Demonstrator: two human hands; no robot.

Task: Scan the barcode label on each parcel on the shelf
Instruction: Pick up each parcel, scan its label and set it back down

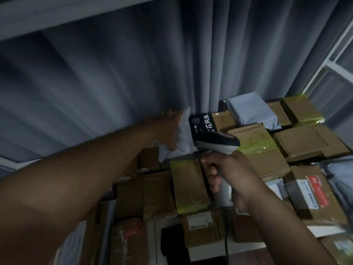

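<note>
My left hand (170, 129) grips a crumpled white plastic parcel (182, 136) and holds it up at the back of the shelf, near the curtain. My right hand (223, 173) grips the handle of a grey and black barcode scanner (217, 143), whose head points at that white parcel from the right. Its cable (226, 238) hangs down below my wrist. A black box with white characters (202, 122) stands just behind the scanner head. Several brown cardboard parcels (187, 186) lie packed across the shelf below and to the right.
A grey curtain (114, 83) fills the back. A white shelf board (47, 18) runs overhead at the top left, and a white rack frame (324, 67) stands at the right. A pale grey mailer bag (252, 113) and a red-labelled box (313, 190) lie among the parcels.
</note>
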